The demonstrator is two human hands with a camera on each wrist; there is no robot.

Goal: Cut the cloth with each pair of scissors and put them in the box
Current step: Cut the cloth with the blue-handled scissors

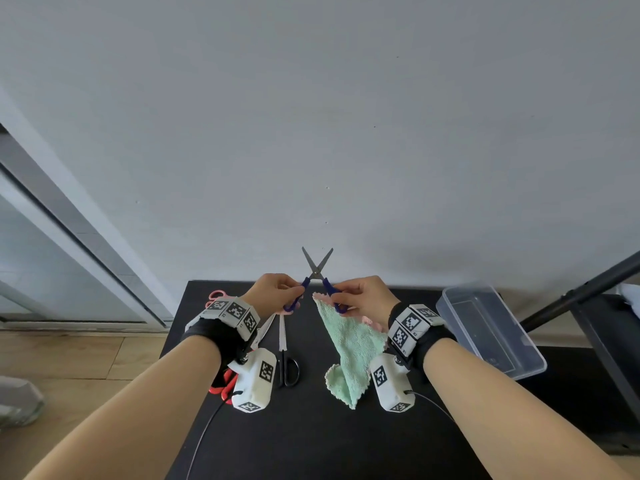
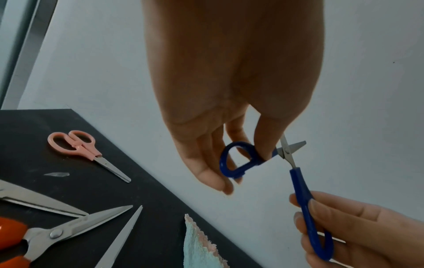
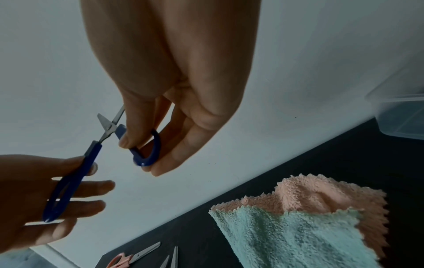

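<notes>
Head view: small blue-handled steel scissors [image 1: 317, 271] held up w/ blades spread, pointing away. Left hand [image 1: 273, 292] pinches one loop, right hand [image 1: 363, 296] the other. Mint-and-pink terry cloth [image 1: 349, 344] lies on table right below/behind right hand, so that one's nearer.

No readable words, brands or numbers appear anywhere in the three views. The only signs are the black-and-white square coded markers [image 1: 237, 310] on the white wristband blocks of both arms and on the white camera housings [image 1: 266, 371] below them; they are patterns, not letters. Tiny characters sit beside some markers on the right wristband [image 1: 412, 322], too small to make out. The scissors, the cloth and the clear box [image 1: 491, 327] carry no legible print; a dark rectangle shows through the box floor, its content unreadable.
</notes>
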